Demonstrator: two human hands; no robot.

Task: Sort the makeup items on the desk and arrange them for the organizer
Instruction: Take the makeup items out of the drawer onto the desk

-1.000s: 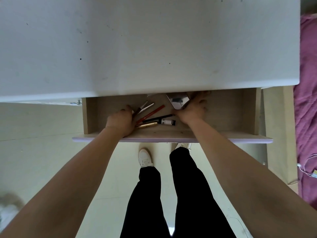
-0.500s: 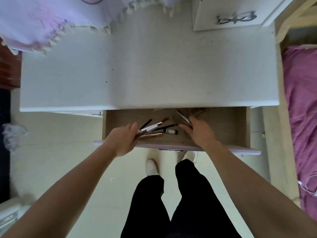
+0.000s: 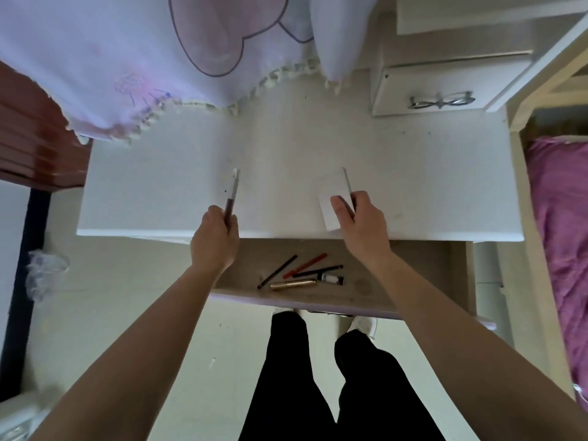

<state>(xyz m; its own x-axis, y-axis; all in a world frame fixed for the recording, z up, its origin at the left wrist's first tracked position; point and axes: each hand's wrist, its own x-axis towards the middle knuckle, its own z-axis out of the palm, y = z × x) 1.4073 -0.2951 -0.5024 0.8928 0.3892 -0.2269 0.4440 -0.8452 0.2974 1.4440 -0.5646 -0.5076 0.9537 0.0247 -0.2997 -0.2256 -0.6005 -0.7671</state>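
My left hand (image 3: 216, 240) is closed around a thin makeup pencil (image 3: 232, 194) with a dark red body and white tip, raised over the white desk (image 3: 286, 154). My right hand (image 3: 362, 224) grips a flat rectangular mirror (image 3: 334, 198), tilted above the desk's front edge. Below, the open wooden drawer (image 3: 429, 268) holds a black pencil (image 3: 276, 271), a red pencil (image 3: 305, 265), a black liner (image 3: 318, 271), a gold tube (image 3: 292, 284) and a small black-and-white tube (image 3: 331, 278).
A white and lilac cloth (image 3: 127, 58) hangs over the desk's back left. A small white drawer unit (image 3: 445, 87) with a bow handle stands at the back right. A pink bed (image 3: 560, 233) lies to the right. My legs stand under the drawer.
Both hands have lifted out of the drawer and up over the desktop, the left carrying the pencil, the right carrying the mirror. The view has tilted up.
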